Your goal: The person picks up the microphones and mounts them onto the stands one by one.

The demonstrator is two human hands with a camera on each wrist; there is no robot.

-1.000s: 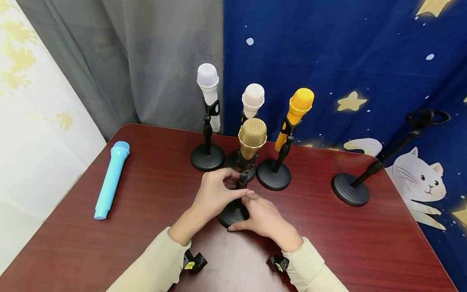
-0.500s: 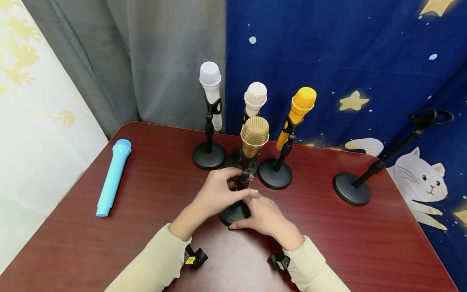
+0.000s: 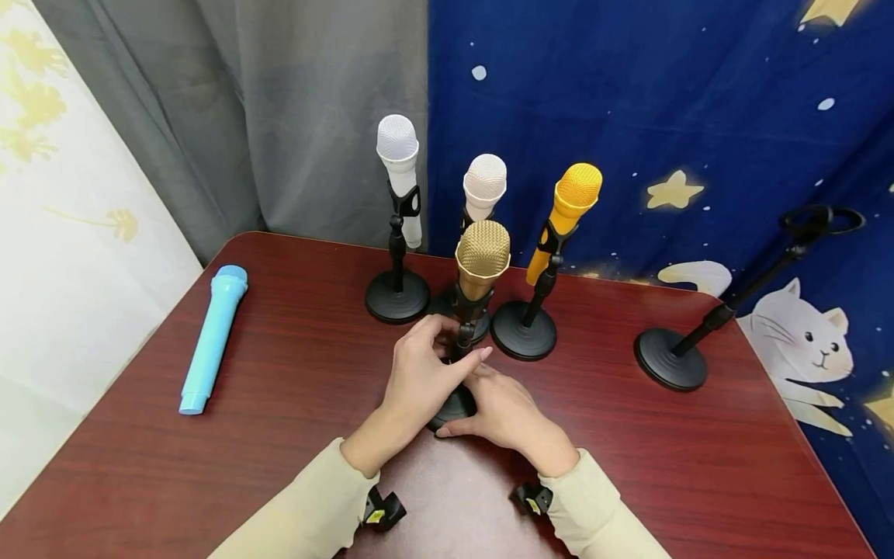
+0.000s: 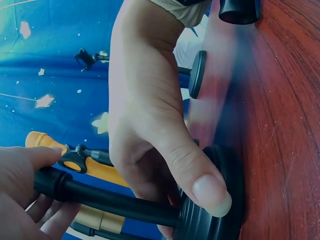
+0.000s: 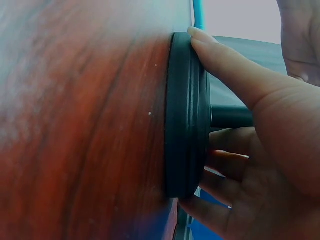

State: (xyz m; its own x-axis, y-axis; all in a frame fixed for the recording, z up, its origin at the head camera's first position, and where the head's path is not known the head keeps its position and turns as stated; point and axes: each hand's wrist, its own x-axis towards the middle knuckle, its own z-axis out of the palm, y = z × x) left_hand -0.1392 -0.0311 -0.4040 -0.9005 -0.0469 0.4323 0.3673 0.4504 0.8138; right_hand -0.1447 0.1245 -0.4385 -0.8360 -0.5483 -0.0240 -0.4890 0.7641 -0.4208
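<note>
A gold microphone [image 3: 483,260] sits in the clip of a black desk stand [image 3: 455,405] at the middle of the table. My left hand [image 3: 419,376] grips the collar of the stand's pole, thumb at the near side and fingers behind. Lower down, my right hand [image 3: 508,407] holds the round base, its thumb on the near rim and its fingers around the far side. The right wrist view shows that base [image 5: 182,120] flat against the table top. Seen from the left wrist, the pole [image 4: 120,200] runs between the two hands.
Behind stand a silver-white microphone [image 3: 398,147], a pale pink-white one [image 3: 485,186] and a yellow one [image 3: 578,190], each on a black stand. A stand with a bare ring holder [image 3: 673,361] is at the right. A light blue microphone [image 3: 213,341] lies at the left.
My left wrist has shifted slightly right and its thumb has turned upward around the pole. The right hand keeps its hold on the base, and the microphones stay in place.
</note>
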